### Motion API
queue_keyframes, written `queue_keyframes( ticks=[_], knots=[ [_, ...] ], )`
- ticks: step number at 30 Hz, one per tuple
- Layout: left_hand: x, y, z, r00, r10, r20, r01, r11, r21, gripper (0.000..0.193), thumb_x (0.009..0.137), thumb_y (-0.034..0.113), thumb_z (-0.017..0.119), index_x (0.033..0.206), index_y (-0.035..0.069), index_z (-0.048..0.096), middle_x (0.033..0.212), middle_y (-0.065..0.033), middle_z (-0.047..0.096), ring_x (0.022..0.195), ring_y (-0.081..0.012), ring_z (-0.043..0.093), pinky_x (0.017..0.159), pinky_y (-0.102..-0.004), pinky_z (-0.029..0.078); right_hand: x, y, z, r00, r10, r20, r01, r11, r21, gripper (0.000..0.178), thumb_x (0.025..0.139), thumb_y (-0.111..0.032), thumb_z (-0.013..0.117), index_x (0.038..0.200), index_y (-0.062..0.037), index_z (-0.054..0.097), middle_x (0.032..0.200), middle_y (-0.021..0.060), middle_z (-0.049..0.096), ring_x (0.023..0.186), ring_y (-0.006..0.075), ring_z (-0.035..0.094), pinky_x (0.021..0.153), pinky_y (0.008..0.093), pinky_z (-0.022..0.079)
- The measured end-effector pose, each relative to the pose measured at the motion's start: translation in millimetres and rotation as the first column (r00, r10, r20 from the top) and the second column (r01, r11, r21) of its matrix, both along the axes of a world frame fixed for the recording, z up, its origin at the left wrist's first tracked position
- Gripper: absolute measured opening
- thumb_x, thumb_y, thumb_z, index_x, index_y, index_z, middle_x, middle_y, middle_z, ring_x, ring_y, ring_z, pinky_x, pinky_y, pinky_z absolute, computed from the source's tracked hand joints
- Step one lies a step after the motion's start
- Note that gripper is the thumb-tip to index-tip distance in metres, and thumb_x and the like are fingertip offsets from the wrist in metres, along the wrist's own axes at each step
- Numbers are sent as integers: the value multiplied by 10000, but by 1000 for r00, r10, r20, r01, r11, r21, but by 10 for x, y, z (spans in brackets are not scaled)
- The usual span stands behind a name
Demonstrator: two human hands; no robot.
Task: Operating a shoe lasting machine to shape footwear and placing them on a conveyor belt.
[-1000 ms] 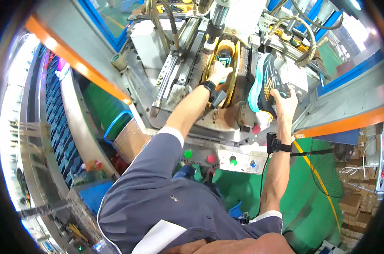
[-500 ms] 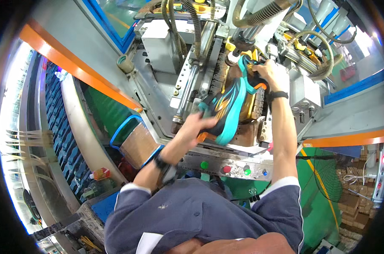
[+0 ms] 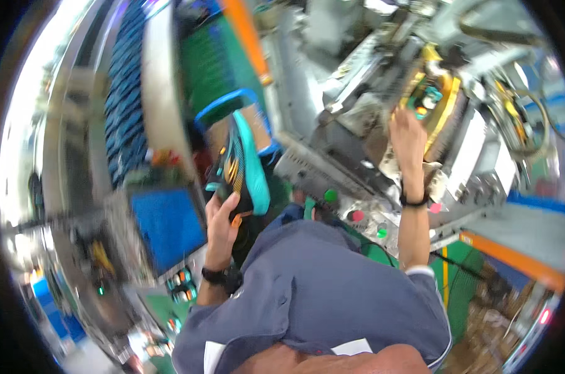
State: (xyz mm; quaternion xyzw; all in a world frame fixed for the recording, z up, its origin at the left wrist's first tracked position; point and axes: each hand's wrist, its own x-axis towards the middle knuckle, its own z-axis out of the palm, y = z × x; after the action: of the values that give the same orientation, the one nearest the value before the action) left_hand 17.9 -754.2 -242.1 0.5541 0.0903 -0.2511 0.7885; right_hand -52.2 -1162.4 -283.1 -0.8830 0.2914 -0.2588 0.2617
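Observation:
My left hand [image 3: 221, 225] is closed around one end of a sneaker [image 3: 244, 168], black with orange marks and a broad teal band along its side. The sneaker hangs out to the left, away from the machine, and overlaps a blue-framed stool below. My right hand [image 3: 410, 138] reaches to the machine's work station [image 3: 446, 118], which has yellow edges. Beside its fingertips is a small teal, white and orange piece [image 3: 428, 100] that I cannot make out further. Blur hides whether those fingers grip anything.
The machine's front panel [image 3: 320, 173] carries green and red buttons. To the left stand a blue-framed stool [image 3: 241, 95] with a brown board, a blue-topped surface [image 3: 167, 225] and a dark blue ridged belt [image 3: 124, 93]. An orange beam [image 3: 513, 258] edges the machine at right.
My left hand has carried the sneaker out of the machine to the left. My right hand has let go of it and stays at the station. The view has swung left.

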Motion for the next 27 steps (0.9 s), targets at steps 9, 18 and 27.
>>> queue_keyframes(
  ticks=[9,18,27],
  knots=[
    [-856,371,-352,977,165,-133,-171,984,-39,419,835,39,635,1216,-85,511,1147,-151,620,1014,-218,627,916,-337,502,-397,1316,-1978,894,435,-108,-448,877,-174,211,809,-127,601,1007,-53,600,957,139,608,938,349,550,876,456,421],
    [-2087,1650,-651,728,624,-285,-642,766,39,361,816,30,665,1147,-74,564,1059,-135,642,949,-202,641,814,-299,528,-15,1450,-1829,864,497,76,-485,864,-133,236,849,-137,631,1034,10,634,943,128,633,812,245,602,720,311,480],
    [-3059,3799,-1630,131,986,-103,-968,149,200,282,786,115,722,979,-69,632,911,-115,667,800,-223,670,724,-359,555,1711,3757,644,524,777,350,-841,537,66,162,910,-83,592,1042,-1,639,987,116,679,939,215,651,847,310,518]
  ],
)
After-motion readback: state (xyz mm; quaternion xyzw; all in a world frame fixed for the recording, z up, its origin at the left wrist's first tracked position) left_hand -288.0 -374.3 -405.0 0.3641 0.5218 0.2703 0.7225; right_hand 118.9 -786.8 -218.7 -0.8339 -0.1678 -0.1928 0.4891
